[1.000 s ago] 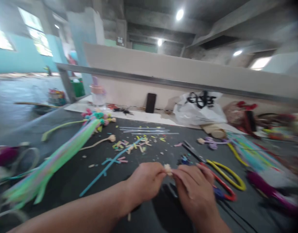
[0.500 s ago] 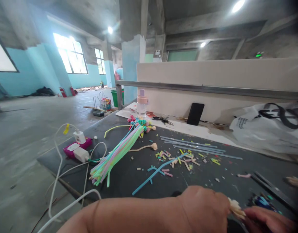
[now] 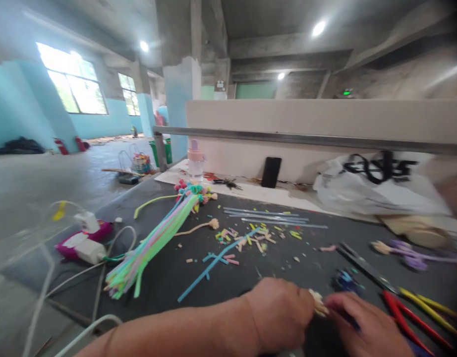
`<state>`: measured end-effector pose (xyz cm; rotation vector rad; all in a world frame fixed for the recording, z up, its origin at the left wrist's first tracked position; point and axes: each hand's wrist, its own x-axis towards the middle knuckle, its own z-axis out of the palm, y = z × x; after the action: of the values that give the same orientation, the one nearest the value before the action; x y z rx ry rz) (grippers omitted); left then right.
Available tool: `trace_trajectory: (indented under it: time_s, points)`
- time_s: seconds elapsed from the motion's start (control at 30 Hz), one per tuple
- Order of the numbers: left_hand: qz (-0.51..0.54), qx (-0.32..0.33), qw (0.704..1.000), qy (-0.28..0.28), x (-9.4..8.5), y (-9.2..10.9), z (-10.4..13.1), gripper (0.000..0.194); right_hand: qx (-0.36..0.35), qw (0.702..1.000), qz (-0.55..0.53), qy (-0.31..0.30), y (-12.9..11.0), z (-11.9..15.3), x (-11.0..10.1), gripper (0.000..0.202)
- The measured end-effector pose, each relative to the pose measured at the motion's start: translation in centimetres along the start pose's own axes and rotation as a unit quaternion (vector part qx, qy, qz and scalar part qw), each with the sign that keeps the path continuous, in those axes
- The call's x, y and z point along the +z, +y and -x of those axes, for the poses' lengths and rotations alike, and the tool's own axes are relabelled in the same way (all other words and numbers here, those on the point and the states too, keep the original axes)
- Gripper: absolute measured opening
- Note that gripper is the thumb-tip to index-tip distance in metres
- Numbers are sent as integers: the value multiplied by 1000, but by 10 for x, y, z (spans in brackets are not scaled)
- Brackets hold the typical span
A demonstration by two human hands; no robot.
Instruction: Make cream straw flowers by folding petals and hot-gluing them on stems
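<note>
Left and right hands meet over a small cream piece [image 3: 317,303] low in view.
With the cream piece as the clock's centre and twelve pointing away from the person, a bundle of pastel strands [image 3: 165,228] lies on the table [image 3: 159,277] toward ten, then a blue strip [image 3: 220,263], also toward ten, and short offcuts [image 3: 263,246] between ten and eleven. The left hand [image 3: 282,315], at nine, is curled nearly closed on the piece, its fingertips hidden; the right hand [image 3: 366,322], toward four, seems to pinch the other end, its fingers bent. Yellow-handled scissors [image 3: 370,267] lie toward two. Handling so small a piece well likely calls for a steady left grip, light right-hand pressure, and both pinches close together so the soft-looking tufts are not crushed.
</note>
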<state>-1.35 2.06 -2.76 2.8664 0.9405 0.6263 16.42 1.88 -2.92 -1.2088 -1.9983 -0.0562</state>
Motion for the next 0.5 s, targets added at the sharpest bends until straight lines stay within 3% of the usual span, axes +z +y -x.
trace_trajectory:
  time_s: [0.1, 0.2, 0.23, 0.3, 0.37, 0.4, 0.5]
  points:
    - [51, -53, 997, -10, -5, 6, 2, 15, 19, 998, -45, -47, -20, -4, -19, 25]
    - [220, -104, 969, 31, -11, 5, -1, 19, 104, 989, -74, -70, -34, -7, -33, 21]
    - [302, -140, 942, 40, -12, 4, -3, 20, 124, 986, -94, -59, -38, -7, -36, 19]
    - [478, -208, 853, -19, -13, 2, -5, 18, 151, 980, -127, -9, -42, -6, -43, 14]
    - [595, -250, 761, -67, -13, 1, -7, 21, 152, 976, -156, 27, -43, -4, -47, 12]
    - [629, -257, 730, -75, -13, 1, -7, 24, 145, 975, -165, 35, -43, -2, -48, 10]
    - [679, -246, 689, -63, -11, -2, -5, 31, 122, 976, -176, 24, -44, 0, -48, 10]
